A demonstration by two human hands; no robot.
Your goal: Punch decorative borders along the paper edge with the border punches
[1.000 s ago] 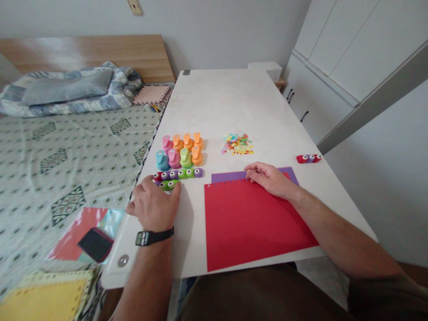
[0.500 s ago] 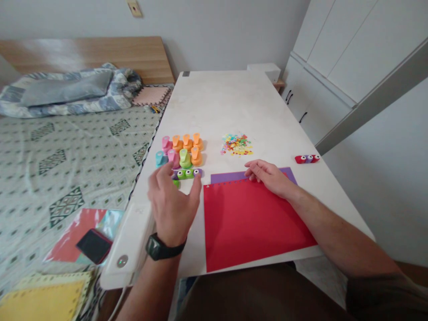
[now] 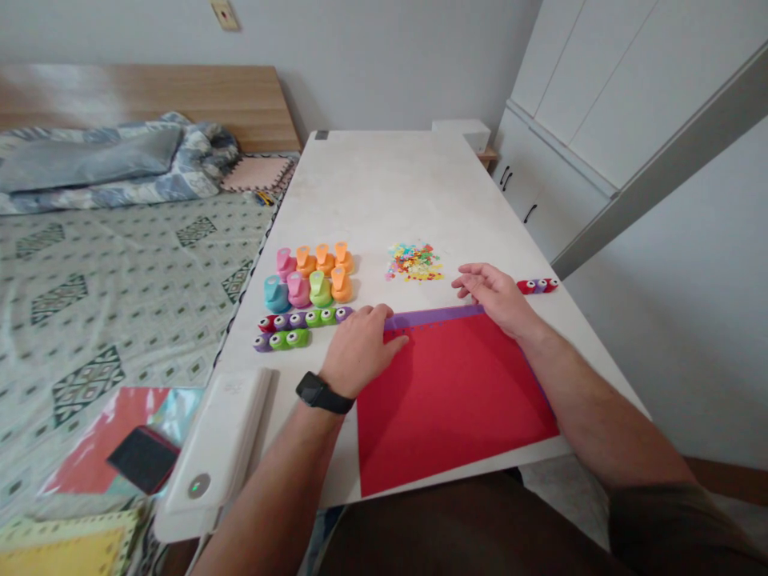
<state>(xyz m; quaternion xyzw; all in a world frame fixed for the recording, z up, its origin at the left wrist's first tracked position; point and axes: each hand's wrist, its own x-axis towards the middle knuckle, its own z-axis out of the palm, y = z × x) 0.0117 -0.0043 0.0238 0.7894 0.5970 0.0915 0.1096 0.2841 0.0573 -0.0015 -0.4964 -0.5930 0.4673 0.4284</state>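
Note:
My left hand (image 3: 360,348), with a black watch on the wrist, lies on the top left corner of a red paper sheet (image 3: 456,392), fingers flat and thumb on the red. Under the red sheet a purple sheet (image 3: 438,314) shows as a strip along the far edge. At that strip's right end rests my right hand (image 3: 498,292), fingers loosely spread, holding nothing. A short red and purple punch strip (image 3: 537,285) lies just right of it. A pile of coloured paper cut-outs (image 3: 414,262) sits beyond the sheets.
Left of the sheets stand several coloured paper punches (image 3: 309,272), with two rows of small eyed punches (image 3: 303,318) in front. A white device (image 3: 213,444) lies at the table's (image 3: 390,184) front left corner. A bed (image 3: 108,272) with papers is left, cupboards (image 3: 558,120) right.
My left hand has left the small eyed punches and moved right onto the red sheet's corner. My right hand has slid right along the purple edge. The view has shifted.

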